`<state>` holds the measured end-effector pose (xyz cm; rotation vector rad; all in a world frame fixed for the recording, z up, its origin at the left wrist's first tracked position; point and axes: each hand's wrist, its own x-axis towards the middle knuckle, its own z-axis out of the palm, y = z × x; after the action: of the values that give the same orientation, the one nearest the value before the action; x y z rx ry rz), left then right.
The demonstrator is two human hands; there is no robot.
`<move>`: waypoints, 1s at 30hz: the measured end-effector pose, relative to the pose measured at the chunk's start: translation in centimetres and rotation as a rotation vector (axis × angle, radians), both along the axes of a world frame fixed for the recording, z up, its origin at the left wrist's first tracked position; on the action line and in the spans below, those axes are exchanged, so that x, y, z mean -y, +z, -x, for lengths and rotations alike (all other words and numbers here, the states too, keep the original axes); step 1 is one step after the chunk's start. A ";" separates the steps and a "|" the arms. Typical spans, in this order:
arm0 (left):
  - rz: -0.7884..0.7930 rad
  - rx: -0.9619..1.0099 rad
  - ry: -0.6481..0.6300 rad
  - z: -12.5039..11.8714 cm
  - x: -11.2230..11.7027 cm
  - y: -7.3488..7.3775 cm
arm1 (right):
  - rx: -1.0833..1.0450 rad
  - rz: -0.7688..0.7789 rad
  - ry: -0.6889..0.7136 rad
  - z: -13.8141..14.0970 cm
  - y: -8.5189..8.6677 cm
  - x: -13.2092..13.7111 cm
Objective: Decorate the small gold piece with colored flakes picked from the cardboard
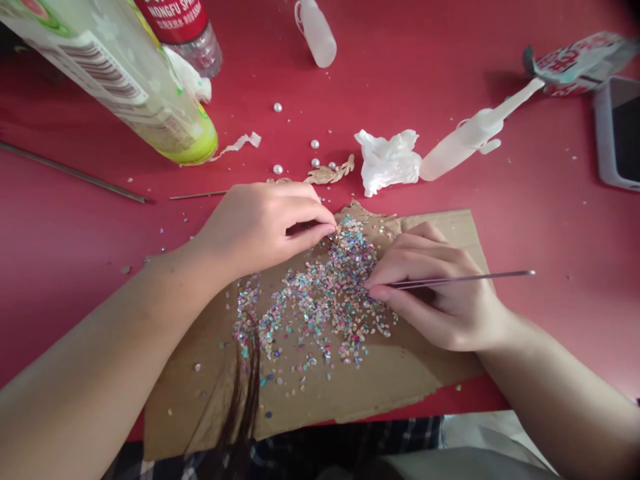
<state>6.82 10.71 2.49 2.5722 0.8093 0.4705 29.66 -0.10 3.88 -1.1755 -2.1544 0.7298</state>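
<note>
Multicoloured crushed-shell chips [320, 300] scattered over torn brown cardboard [320, 407], a strand of dark hair [245, 393] hanging across the near part; right hand [435, 290] curled, fingers clenched on slim steel tweezers [475, 278], tips hidden behind the fingers; left hand [260, 227] arched, fingertips [325, 228] pinched on a tiny gold-looking piece [337, 233], too covered to make out; gold leaf-shaped ornament [330, 173] and white pearl beads [315, 144] just beyond, on red tabletop [550, 267]; large label-wrapped bottle [125, 87] cut off by the top edge.

The red label on the water bottle [173, 17] reads "NONGFU SPR", and the lying bottle [150, 100] bears a barcode [103, 73].
</note>
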 end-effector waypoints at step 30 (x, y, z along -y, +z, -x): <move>0.021 0.008 0.010 -0.1 0.0 0.0 | 0.004 0.039 -0.015 0.2 -0.1 0.1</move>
<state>6.90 10.75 2.46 2.5470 0.8203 0.4722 29.49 -0.16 3.75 -1.2128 -2.1408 0.7663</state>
